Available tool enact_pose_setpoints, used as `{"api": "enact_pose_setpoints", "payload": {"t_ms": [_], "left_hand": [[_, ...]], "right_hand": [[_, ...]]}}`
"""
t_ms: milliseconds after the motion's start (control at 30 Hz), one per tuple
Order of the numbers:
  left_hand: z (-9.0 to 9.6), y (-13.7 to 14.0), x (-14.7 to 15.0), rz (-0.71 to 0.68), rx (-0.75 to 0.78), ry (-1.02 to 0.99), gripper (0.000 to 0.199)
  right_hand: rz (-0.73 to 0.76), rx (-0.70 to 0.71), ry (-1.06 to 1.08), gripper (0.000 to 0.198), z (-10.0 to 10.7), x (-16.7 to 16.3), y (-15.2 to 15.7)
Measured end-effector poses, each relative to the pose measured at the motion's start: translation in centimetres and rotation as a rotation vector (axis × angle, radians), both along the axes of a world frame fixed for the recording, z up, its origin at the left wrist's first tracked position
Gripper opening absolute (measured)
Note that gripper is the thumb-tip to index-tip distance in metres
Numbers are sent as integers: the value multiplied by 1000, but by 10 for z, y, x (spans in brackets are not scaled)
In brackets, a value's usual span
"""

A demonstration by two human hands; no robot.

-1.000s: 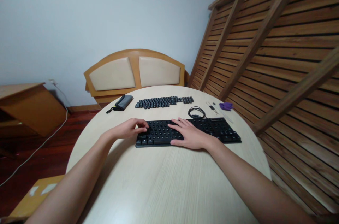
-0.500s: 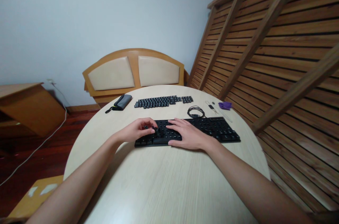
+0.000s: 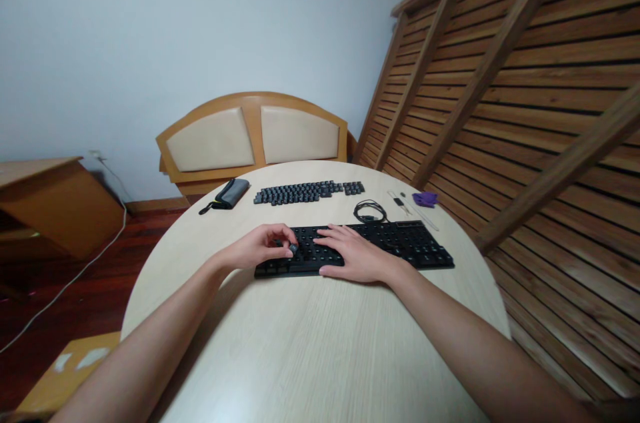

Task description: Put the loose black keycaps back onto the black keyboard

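- Wooden cabinet [image 3: 55, 199] at left, by a pale wall [image 3: 200, 16].
- Round wood-grain table [image 3: 300, 336] in the middle, padded headboard [image 3: 256, 133] behind.
- Slatted wood frame [image 3: 500, 99] slanting at right.
- Left hand [image 3: 260, 245] pinches a small dark keycap [image 3: 293, 248] at the left part of the black keyboard [image 3: 410, 243].
- Keyboard lies on the table, long axis left to right, cable [image 3: 370, 218] at its far edge.
- Right hand [image 3: 354, 253] rests on its middle, fingers spread wide.

The round table [image 3: 320, 336] bears a keyboard [image 3: 410, 246] near its middle, keycaps [image 3: 290, 193] at twelve o'clock, a pouch [image 3: 233, 193] at eleven, a coiled cable [image 3: 370, 218] and purple bundle [image 3: 425, 199] around one.
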State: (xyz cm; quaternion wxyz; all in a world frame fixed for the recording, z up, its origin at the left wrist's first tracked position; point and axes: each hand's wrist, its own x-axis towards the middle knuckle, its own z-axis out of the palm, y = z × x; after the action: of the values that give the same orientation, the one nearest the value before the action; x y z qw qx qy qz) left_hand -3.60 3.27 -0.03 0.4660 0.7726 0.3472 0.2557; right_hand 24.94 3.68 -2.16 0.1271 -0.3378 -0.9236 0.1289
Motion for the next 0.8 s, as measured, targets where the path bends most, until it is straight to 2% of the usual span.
{"api": "enact_pose_setpoints", "payload": {"t_ms": [267, 500, 800], "left_hand": [[-1, 0, 1, -10, -34, -87, 27], [2, 1, 0, 41, 80, 74, 28], [-17, 17, -7, 138, -48, -4, 28]], "right_hand": [[6, -5, -7, 74, 0, 0, 1], [4, -12, -3, 74, 0, 1, 1], [2, -23, 2, 74, 0, 1, 1]]}}
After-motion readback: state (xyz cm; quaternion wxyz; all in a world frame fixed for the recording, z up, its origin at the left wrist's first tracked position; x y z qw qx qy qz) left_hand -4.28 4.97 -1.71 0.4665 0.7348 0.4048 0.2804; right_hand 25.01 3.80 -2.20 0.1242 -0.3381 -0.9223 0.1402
